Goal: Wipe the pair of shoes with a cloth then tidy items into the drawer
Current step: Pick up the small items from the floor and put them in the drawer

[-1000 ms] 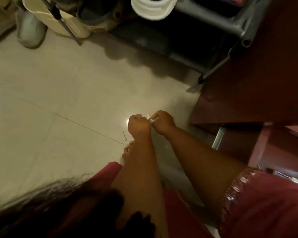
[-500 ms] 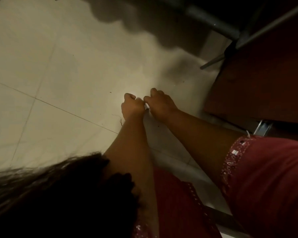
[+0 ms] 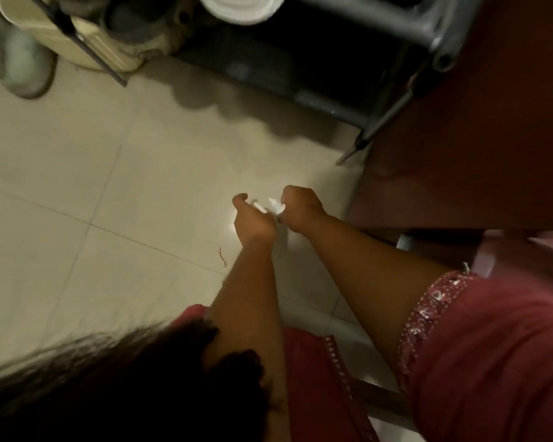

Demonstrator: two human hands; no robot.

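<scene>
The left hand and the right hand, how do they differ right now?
The left hand sits nearer the open tiled floor, the right hand nearer the dark red cabinet. The left forearm looks bare as far as it shows; the right arm ends in a red trimmed sleeve. Both pinch one small white item between them.
</scene>
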